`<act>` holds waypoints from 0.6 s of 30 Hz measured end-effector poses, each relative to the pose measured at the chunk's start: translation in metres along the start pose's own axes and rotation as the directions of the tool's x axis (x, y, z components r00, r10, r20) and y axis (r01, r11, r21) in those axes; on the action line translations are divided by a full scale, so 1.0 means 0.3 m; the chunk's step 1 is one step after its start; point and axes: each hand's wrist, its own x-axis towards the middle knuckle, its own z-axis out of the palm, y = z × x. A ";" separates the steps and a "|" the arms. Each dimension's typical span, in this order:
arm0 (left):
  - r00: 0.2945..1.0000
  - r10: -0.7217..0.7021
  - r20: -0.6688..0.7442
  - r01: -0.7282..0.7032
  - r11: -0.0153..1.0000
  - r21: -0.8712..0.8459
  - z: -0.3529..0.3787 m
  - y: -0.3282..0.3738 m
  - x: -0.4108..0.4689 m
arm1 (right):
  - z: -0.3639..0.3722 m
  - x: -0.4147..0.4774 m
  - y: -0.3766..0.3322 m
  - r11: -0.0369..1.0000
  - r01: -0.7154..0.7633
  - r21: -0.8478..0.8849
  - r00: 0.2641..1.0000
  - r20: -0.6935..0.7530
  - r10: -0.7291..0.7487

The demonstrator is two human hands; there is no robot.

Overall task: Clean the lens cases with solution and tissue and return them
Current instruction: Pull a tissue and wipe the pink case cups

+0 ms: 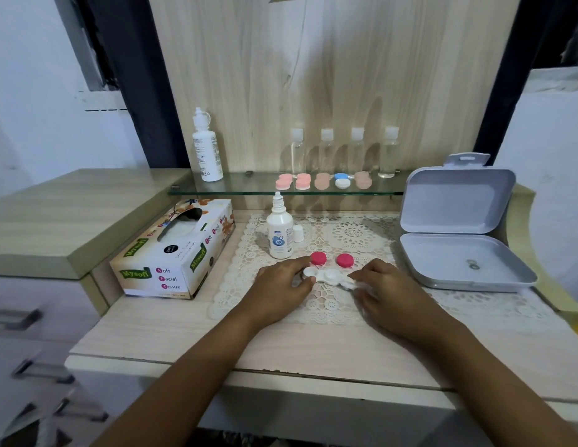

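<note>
Two red caps [318, 258] off; left hand [281, 282] pinches lens case [326, 276], right hand [387, 288] pinches tissue [353, 283].

I count two red caps [318, 258], one open white lens case [326, 276], two solution bottles [279, 232], four clear travel bottles [326, 153], five closed lens cases [302, 181], one tissue box [171, 253] and one grey box [458, 253].

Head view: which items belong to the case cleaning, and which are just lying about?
In use: open white case, two red caps, solution bottle, tissue, tissue box, shelf cases.
Idle: four clear bottles, tall white bottle, grey box.
</note>
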 end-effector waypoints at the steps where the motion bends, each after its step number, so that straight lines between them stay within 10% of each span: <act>1: 1.000 0.006 -0.012 -0.006 1.000 -0.009 -0.001 0.005 -0.003 | 0.002 0.003 0.002 1.000 -0.012 0.013 1.000 -0.023 0.012; 9: 0.976 0.144 -0.161 -0.133 0.988 0.079 -0.033 0.039 -0.021 | -0.015 0.021 -0.027 0.997 -0.083 0.006 0.993 -0.089 0.083; 18: 0.998 0.066 0.008 -0.066 0.966 0.250 -0.193 0.013 -0.118 | -0.093 0.094 -0.106 0.988 -0.122 0.094 0.992 -0.005 0.124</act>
